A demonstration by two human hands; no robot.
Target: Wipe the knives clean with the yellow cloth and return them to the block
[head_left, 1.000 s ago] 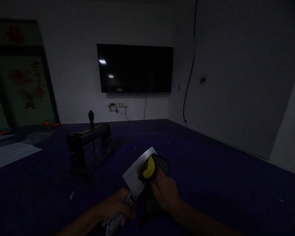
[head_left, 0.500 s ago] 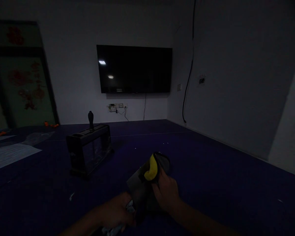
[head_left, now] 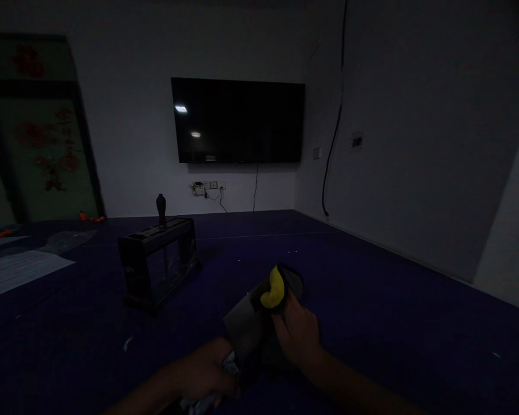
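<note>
My left hand (head_left: 207, 369) is closed around the patterned grey-and-white handle of what looks like a cleaver (head_left: 242, 320). Its broad, flat grey blade points up and away from me. On the far side of the blade, my right hand (head_left: 300, 331) pinches a cleaning cloth (head_left: 274, 290), yellow on one face and grey on the other with a dark edge. The cloth is folded over at the top and lies against the blade. Dim light hides the blade's lower part and where the cloth ends.
A black-framed clear case (head_left: 160, 259) with a dark knob on top stands on the blue floor (head_left: 242, 248), left of my hands. White papers (head_left: 21, 274) and clear plastic lie farther left. A television (head_left: 237, 121) hangs on the far wall; a black cable (head_left: 335, 132) hangs at right.
My right hand and the cloth have shifted slightly up and right along the blade. My left hand keeps its grip in about the same place.
</note>
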